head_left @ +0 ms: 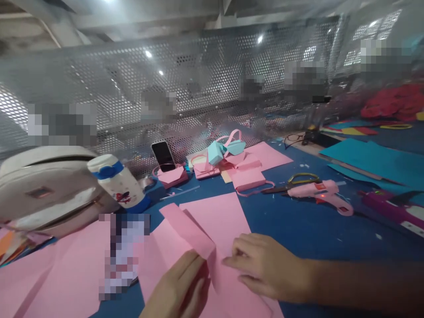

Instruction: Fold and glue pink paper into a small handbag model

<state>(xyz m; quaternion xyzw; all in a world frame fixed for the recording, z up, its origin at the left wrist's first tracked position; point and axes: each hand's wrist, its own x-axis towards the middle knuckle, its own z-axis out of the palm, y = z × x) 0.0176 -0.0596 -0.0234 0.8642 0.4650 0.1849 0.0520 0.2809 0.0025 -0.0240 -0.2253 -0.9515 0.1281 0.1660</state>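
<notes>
A folded piece of pink paper (190, 229), with a raised flap and creases, lies on top of larger pink sheets (228, 207). At its lower edge, my left hand (185, 282) is closed, fingers bent around the fold. My right hand (265, 265) is just to the right, over the pink paper, with its index finger stretched toward the fold. A gap shows between that finger and the thumb, and nothing appears to be held there. Part of the folded paper is hidden behind my left fingers.
A pink glue gun (321, 192), scissors (298, 181) and a purple glue gun (391, 207) lie to the right. Small pink paper bags (248, 176) and a phone (163, 155) stand behind. A bottle (115, 181) and a backpack (49, 190) are left; blue sheets (371, 159) lie far right.
</notes>
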